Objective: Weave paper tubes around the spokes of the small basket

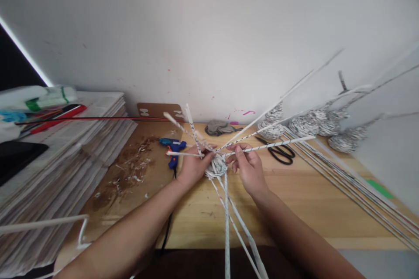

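Note:
My left hand [194,166] is closed around a small woven knot of rolled newspaper tubes [217,166], held just above the wooden table [304,192]. Long paper tubes fan out from the knot in all directions. My right hand [248,166] pinches one of these tubes [278,144], which runs out to the right. Other tubes hang down toward me between my forearms.
A blue glue gun [172,147] lies behind my left hand, black scissors [280,153] to the right. Several woven paper pieces [304,125] stand at the back right. Loose paper tubes [353,187] lie along the right side. A tall newspaper stack [65,157] fills the left. A grey cloth [218,127] lies by the wall.

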A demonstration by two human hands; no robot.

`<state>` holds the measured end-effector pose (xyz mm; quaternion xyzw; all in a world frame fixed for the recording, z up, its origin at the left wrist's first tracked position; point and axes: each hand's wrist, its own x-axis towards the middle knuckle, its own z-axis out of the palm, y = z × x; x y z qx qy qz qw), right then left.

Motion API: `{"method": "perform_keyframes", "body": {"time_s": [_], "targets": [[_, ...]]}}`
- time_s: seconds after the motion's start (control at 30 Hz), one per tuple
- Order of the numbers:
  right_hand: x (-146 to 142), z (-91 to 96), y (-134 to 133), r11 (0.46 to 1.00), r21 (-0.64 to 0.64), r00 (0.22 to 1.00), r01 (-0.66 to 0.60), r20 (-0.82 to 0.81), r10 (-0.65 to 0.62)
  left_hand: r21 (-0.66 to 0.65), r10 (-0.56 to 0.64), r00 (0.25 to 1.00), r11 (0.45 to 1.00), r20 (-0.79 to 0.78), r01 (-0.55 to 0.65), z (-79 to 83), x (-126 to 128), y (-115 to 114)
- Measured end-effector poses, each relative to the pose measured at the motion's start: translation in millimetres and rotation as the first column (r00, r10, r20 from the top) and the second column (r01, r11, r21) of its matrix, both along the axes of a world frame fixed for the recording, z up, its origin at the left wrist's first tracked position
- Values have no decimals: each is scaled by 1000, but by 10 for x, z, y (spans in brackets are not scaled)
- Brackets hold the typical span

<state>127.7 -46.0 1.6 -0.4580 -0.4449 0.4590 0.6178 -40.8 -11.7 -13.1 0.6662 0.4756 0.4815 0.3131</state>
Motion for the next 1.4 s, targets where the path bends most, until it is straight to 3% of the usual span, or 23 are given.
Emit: {"method": "perform_keyframes", "body": {"time_s": [0.13, 0.47, 0.93, 1.23, 1.4], "targets": [[-6, 19, 8, 1000, 12, 999, 19, -33, -18, 30, -33, 999, 999, -15, 34, -6, -7, -8], [-8, 18, -24, 996, 32, 995, 84, -50, -82, -41, 8, 1000, 999, 15, -7, -28, 15, -4], [40, 18, -70, 997, 69, 999, 37, 14, -38, -41, -26, 996, 999, 89, 29, 29, 27, -15], [49, 8, -68, 991, 117, 970, 72, 223, -96, 52, -51, 998, 997, 40, 49, 51, 24, -44], [55, -28, -98, 989, 146, 921, 17, 382, -72, 64, -61, 998, 996, 7, 61, 54, 23, -51]]}}
